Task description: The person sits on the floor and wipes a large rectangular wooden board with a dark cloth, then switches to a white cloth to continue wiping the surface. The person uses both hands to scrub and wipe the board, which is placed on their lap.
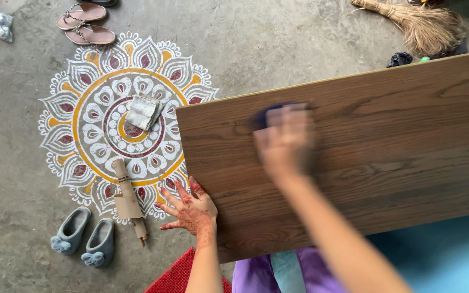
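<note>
A long brown wood-grain board (386, 141) lies slanted across the right of the head view, above my lap. My left hand (188, 209), patterned with reddish dye, rests with fingers spread on the board's near left corner. My right hand (284, 138) is blurred with motion on the board's surface and presses a dark blue pad or cloth (270, 113), which peeks out past the fingers.
On the concrete floor is a painted floral circle (118, 122) with a folded grey cloth (143, 111) and a rolled brown paper (128, 198) on it. Pink sandals (85, 24), grey slippers (82, 236), a broom (419, 21) and a red mat (177, 274) lie around.
</note>
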